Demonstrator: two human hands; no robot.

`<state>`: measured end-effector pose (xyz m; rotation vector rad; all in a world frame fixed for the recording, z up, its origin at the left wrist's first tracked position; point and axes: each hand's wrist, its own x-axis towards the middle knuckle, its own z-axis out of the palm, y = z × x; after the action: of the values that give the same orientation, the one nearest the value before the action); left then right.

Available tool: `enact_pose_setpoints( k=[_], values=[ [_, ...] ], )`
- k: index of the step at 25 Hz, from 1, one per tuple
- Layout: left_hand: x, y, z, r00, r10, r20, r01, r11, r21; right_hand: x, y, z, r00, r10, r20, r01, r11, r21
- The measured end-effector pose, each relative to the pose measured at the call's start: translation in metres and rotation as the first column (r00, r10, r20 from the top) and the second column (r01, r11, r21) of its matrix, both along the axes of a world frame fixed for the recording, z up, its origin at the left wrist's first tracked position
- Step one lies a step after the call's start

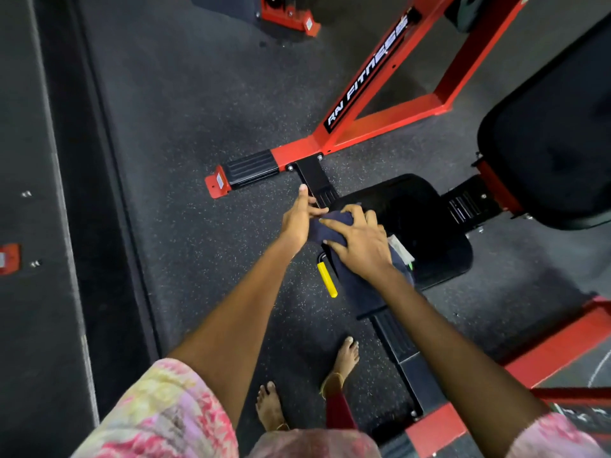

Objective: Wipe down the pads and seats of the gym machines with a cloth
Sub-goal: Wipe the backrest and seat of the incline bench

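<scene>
A dark navy cloth (355, 285) hangs between my hands above the near left edge of the black seat pad (420, 219). My right hand (358, 242) grips the cloth's top, fingers curled over it. My left hand (302, 216) is at the cloth's left end, thumb and index touching it while the other fingers stretch out. A larger black back pad (555, 153) rises at the right. The part of the seat under the cloth is hidden.
The red machine frame (373, 123) runs from centre to upper right, and a red bar (542, 361) lies at lower right. A yellow adjustment handle (327, 280) sticks out below the seat. My bare feet (345, 361) stand on speckled rubber floor (185, 200). A raised dark platform (39, 226) lines the left.
</scene>
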<state>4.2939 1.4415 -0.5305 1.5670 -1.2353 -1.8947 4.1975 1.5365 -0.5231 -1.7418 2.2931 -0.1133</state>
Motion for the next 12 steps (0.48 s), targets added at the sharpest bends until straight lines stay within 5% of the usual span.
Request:
enact_pose_setpoints(
  k=[6,9,12],
  values=[
    [-0.006,-0.001,-0.004,0.969,0.245,-0.023,-0.244,0.97,0.023,-0.023,-0.028,0.005,0.983,0.179,0.033,-0.181,0.982,0.061],
    [-0.021,0.016,-0.008,0.921,0.385,0.058,-0.383,0.923,-0.036,-0.055,-0.058,0.002,0.994,0.013,0.11,-0.029,0.988,0.15],
    [-0.042,0.02,-0.005,0.934,0.293,0.204,-0.283,0.956,-0.075,-0.067,-0.07,-0.003,0.994,-0.025,0.105,0.003,0.98,0.2]
  ],
)
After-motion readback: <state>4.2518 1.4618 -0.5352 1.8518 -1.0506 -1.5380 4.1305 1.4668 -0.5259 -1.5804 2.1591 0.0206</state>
